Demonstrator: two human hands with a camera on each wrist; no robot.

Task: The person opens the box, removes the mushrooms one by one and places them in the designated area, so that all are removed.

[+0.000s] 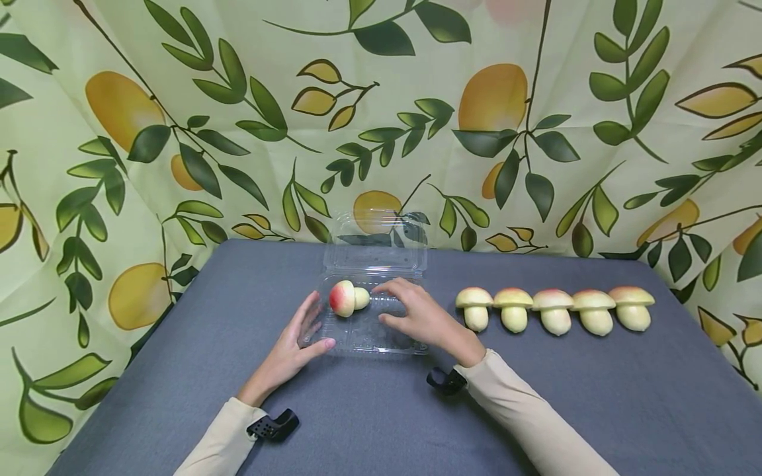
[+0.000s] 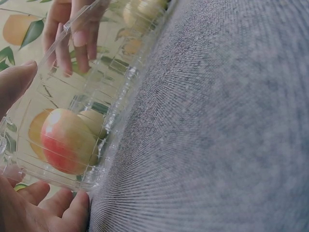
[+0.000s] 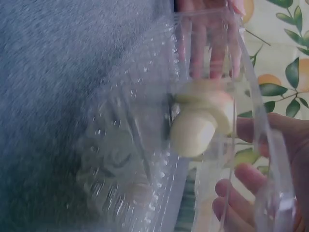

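Observation:
A toy mushroom (image 1: 343, 299) with a red-tinged cap lies on its side at the back left of a clear plastic container (image 1: 357, 347). My left hand (image 1: 292, 354) is at the container's left side, fingers along the outer wall and thumb by the front left corner. Over the container's right half is my right hand (image 1: 417, 317), thumb and index finger apart, with nothing between them. Its fingertips point at the mushroom's stem, a small gap away. In the right wrist view the mushroom (image 3: 193, 133) shows blurred, stem toward the right hand.
Right of the container, several similar mushrooms (image 1: 553, 311) lie in a row, caps away from me. The container's clear lid (image 1: 378, 241) stands raised at the back, near the patterned cloth (image 1: 417, 152). Grey cloth (image 1: 381, 423) covers the table.

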